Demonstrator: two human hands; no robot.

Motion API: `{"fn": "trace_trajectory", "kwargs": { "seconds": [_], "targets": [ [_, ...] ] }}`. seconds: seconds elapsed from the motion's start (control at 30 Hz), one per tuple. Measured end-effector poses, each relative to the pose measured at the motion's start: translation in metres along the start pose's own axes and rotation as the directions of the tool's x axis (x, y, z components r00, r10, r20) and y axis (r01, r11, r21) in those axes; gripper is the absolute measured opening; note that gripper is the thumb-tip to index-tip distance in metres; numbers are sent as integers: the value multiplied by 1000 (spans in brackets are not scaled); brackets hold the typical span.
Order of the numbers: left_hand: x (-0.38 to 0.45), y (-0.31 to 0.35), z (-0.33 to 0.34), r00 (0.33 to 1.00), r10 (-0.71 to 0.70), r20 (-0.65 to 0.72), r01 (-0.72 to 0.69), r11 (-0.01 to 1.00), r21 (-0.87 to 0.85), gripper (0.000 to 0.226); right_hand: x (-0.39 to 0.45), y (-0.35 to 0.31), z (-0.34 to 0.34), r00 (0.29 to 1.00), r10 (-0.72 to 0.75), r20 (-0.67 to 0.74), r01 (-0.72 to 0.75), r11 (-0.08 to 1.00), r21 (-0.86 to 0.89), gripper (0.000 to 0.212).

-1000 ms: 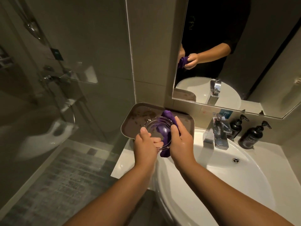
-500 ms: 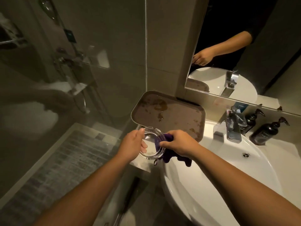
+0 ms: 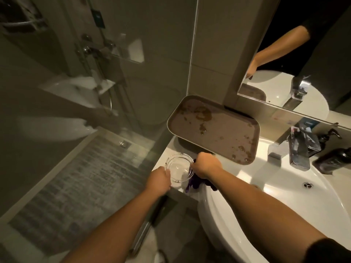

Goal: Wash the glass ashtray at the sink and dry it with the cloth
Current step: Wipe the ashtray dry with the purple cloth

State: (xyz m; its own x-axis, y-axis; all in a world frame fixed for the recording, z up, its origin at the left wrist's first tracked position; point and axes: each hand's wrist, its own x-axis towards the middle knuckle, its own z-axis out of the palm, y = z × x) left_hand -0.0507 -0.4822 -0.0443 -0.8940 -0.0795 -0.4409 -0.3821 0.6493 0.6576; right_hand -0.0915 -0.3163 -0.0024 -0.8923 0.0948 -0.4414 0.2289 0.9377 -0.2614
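fingers [image 3: 167,174] of the left hand [image 3: 158,180] curl round the near rim of the glass ashtray [image 3: 179,170], which sits on the white counter [image 3: 167,152] left of the sink [image 3: 284,196].
the right hand [image 3: 206,164] has its fingers clamped on the purple cloth [image 3: 195,182] at the ashtray's right edge. beyond lies a stained brown tray [image 3: 214,130]; farther right stand the faucet [image 3: 302,149] and a dark pump bottle [image 3: 336,156].

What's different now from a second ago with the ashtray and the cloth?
The glass ashtray has come down from in front of the tray to the counter corner left of the sink. The cloth has left the bowl and hangs from the right hand. The left hand still holds the rim.
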Motion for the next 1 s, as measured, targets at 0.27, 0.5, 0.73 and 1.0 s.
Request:
{"fn": "trace_trajectory", "kwargs": {
  "seconds": [0.27, 0.5, 0.73, 1.0],
  "targets": [
    [33, 0, 5, 994, -97, -57, 108, 962, 252, 27, 29, -28, 12, 996, -36, 83, 55, 968, -243, 6],
    [47, -5, 11, 994, -77, -80, 102, 918, 382, 26, 45, -30, 28, 993, -18, 118, 55, 947, -317, 15],
    [55, -6, 11, 994, -83, -72, 105, 921, 376, 25, 51, -29, 34, 995, -38, 92, 68, 934, -352, 17],
    [60, -8, 14, 993, -91, -73, 113, 914, 390, 25, 52, -27, 34, 994, -44, 96, 76, 929, -362, 17]
  ]
}}
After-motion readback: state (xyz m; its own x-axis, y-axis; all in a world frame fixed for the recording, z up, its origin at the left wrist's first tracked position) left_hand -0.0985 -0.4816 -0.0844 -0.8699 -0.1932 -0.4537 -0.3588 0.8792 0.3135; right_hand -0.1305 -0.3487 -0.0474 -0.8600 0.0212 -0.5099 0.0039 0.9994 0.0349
